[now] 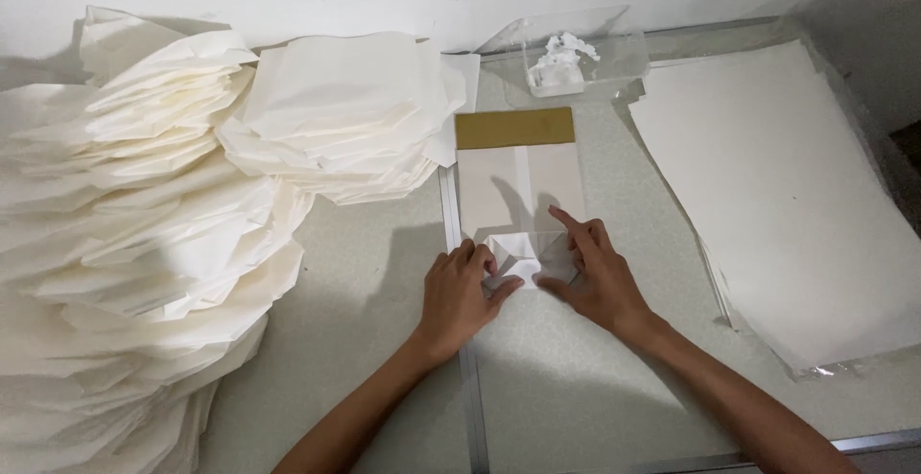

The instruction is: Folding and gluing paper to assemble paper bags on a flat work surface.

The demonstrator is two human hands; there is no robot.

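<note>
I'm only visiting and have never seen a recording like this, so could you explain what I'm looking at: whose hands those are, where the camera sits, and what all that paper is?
There is no machine here. A person wears a camera on the head, so the one picture looks down at their own two bare hands. The left hand and the right hand press on the folded bottom end of a pale paper bag, which lies flat on a speckled table and has a brownish-gold band at its far end. To the left are big heaps of folded white paper pieces. To the right lies a stack of flat sheets. At the back stands a clear plastic tray holding something white, perhaps paste.
</note>
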